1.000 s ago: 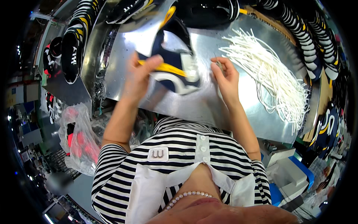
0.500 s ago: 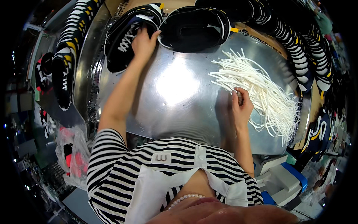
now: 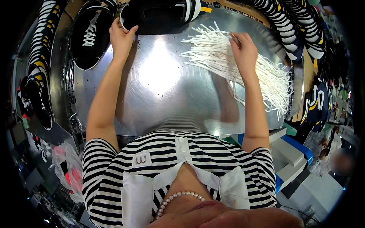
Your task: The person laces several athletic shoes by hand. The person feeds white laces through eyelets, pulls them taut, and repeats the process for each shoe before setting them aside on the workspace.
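Observation:
My left hand (image 3: 122,41) is at the near left edge of a black shoe upper (image 3: 152,17) with a yellow pull tab, the edge lying between its thumb and fingers. To the left rests another black upper (image 3: 81,53), white lace crossed through its eyelets (image 3: 89,35). My right hand (image 3: 244,51) is over the far part of a spread bundle of white laces (image 3: 213,55). Its fingers are bent together around something small and dark, too blurred to name. Both uppers lie at the far side of a shiny metal tabletop (image 3: 159,102).
Long rows of nested black, white and yellow uppers stand at the left (image 3: 45,34) and far right (image 3: 281,30). A cardboard edge (image 3: 235,11) runs behind the table. A clear plastic bag (image 3: 68,167) hangs at lower left; a grey and blue machine (image 3: 291,155) stands at lower right.
My left hand has left the laced upper and moved to the edge of the one beside it. My right hand has moved farther out over the laces. The whole view has shifted.

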